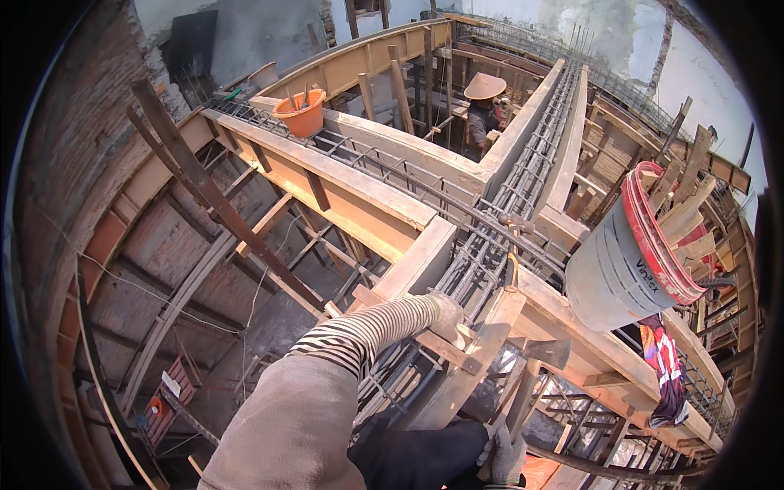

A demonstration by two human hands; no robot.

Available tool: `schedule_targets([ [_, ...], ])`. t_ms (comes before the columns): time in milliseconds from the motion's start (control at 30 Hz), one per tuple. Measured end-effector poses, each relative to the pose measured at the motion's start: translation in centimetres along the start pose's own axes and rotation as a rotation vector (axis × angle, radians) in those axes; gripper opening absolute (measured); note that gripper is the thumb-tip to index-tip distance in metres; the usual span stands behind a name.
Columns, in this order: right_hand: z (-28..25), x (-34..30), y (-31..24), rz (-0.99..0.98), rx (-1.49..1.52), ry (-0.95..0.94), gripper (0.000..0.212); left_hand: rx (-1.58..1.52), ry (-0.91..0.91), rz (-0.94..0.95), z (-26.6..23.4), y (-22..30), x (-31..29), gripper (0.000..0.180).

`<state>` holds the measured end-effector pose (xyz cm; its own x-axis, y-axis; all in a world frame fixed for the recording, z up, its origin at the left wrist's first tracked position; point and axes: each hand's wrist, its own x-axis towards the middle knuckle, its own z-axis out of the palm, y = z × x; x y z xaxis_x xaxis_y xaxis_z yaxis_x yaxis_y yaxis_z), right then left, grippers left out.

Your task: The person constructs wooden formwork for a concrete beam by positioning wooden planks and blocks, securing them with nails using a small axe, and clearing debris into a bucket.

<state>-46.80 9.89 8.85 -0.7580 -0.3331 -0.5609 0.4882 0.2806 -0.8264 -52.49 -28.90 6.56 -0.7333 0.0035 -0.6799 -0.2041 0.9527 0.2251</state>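
Note:
My left hand, in a pale glove below a striped cuff, is closed on a short wooden batten that crosses the top of the beam formwork. Its fingertips are partly hidden. Lower and to the right, my gloved right hand grips the wooden handle of a hatchet, whose flared metal blade points up and away to the right. Between the formwork boards run steel reinforcing bars tied with stirrups. A curved yellowish piece stands by the board's far end.
A big grey bucket with a red rim, full of wood offcuts, leans at the right above a colourful cloth. An orange bucket with tools sits far left. A person in a conical hat stands beyond. Deep gaps lie between beams.

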Motion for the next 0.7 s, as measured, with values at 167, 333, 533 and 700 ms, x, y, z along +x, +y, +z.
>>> schedule_targets([
  [167,0.5,-0.1,0.9,0.102,0.067,-0.066,0.030,-0.435,-0.068,-0.192,-3.0,-3.2,4.2,0.064],
  [333,-0.8,0.0,-0.2,0.076,0.007,0.024,0.031,-0.314,0.364,0.060,-9.6,2.6,-8.3,0.070],
  [533,-1.2,-0.3,2.1,-0.114,-0.359,0.154,0.045,-1.114,0.950,-0.315,1.3,-5.8,-11.9,0.054],
  [700,-1.1,0.8,-0.8,-0.153,-0.530,0.008,0.054,-0.901,1.210,-0.529,16.9,-8.2,-15.1,0.071],
])
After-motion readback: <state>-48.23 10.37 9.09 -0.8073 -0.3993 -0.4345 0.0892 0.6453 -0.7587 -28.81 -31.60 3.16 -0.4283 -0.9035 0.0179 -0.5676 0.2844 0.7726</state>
